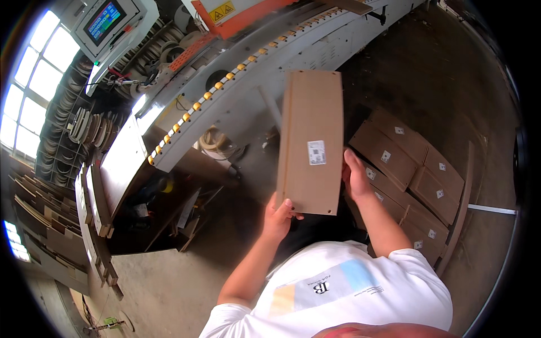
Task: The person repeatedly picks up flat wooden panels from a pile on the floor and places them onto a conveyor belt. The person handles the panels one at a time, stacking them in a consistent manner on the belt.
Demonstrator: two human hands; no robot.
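I hold a brown rectangular board point(311, 124) with a small white label out in front of me, its long side pointing away. My left hand point(279, 217) grips its near left corner. My right hand point(355, 177) holds its right edge near the lower end. The board hovers above the floor, in front of a long white machine point(265, 73) with a row of yellow rollers.
A stack of similar brown labelled boards point(411, 180) lies on the floor to my right. A control screen point(104, 22) sits on the machine at upper left. Racks of rolled edge tape point(79, 121) and stacked wood strips point(51, 225) fill the left side.
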